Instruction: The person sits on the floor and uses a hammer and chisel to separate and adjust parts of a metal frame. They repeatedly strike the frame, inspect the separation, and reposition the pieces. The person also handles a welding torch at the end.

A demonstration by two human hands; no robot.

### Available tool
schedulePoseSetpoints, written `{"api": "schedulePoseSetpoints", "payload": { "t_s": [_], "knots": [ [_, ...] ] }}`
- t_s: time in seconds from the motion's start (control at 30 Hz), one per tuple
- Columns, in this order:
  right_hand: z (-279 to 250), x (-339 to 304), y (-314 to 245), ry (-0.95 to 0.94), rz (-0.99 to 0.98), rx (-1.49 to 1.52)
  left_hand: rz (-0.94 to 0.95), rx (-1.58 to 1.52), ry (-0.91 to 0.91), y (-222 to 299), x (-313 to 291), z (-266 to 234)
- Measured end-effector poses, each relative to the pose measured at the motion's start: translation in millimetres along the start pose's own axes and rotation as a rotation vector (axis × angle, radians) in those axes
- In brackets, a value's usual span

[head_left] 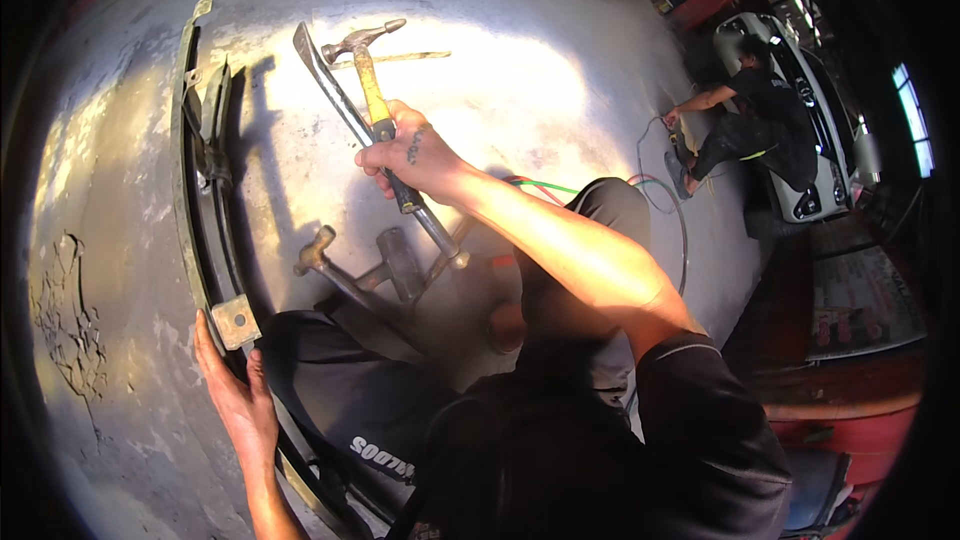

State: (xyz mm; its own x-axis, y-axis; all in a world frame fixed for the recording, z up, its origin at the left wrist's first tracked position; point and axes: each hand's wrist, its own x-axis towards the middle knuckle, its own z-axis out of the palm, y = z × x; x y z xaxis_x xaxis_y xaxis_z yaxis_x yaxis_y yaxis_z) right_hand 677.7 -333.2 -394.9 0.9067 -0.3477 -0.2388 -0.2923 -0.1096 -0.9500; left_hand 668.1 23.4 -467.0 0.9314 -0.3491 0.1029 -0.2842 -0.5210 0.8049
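My right hand point(418, 155) is closed around two tools at once: a hammer point(371, 85) with a yellow and black handle, and a long steel bar point(340, 98) with a flattened upper end. Both are held above the floor, the hammer's head pointing away from me. My left hand point(240, 408) grips a long, curved metal beam point(187, 200) at the left, fingers along one side and thumb on the other. Just beyond that hand, a square bracket point(236, 322) with a hole sits on the beam. My left palm is hidden.
Below the held bar lie another hammer point(318, 250) and a thick-headed mallet point(401, 262). A thin strip point(420, 57) rests on the sunlit concrete floor point(510, 90). At the right, a person point(765, 105) crouches by a white vehicle part point(800, 195); a hose point(684, 240) crosses the floor.
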Motion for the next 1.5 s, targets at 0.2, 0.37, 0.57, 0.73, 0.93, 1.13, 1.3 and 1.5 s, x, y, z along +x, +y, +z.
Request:
{"api": "schedulePoseSetpoints", "payload": {
  "t_s": [0.2, 0.37, 0.57, 0.73, 0.93, 1.13, 1.3, 1.5],
  "knots": [
    [-109, 21, 41, 0.067, -0.029, -0.674, -0.021, -0.054, -0.002, -3, -2, 8],
    [-177, 54, 76, -0.068, -0.019, -0.925, -0.105, -0.056, 0.010, -9, 0, 12],
    [-256, 98, 195, -0.221, -0.071, -1.229, -0.313, 0.113, -0.122, 3, 0, -1],
    [-261, 138, 285, -0.320, -0.061, -1.164, -0.612, 0.260, 0.032, -20, -46, -5],
    [-286, 151, 364, -0.395, -0.241, -1.141, -0.682, 0.452, 0.031, 18, -23, 24],
    [-293, 177, 432, -0.449, -0.218, -1.377, -0.607, 0.616, 0.091, 20, -32, 34],
    [-232, 143, 358, -0.461, -0.525, -1.296, -0.649, 0.730, 0.117, 23, -32, 36],
    [-36, 120, 216, -0.715, -0.327, -0.404, -0.652, 0.781, 0.265, 50, -34, 55]
  ]
}}
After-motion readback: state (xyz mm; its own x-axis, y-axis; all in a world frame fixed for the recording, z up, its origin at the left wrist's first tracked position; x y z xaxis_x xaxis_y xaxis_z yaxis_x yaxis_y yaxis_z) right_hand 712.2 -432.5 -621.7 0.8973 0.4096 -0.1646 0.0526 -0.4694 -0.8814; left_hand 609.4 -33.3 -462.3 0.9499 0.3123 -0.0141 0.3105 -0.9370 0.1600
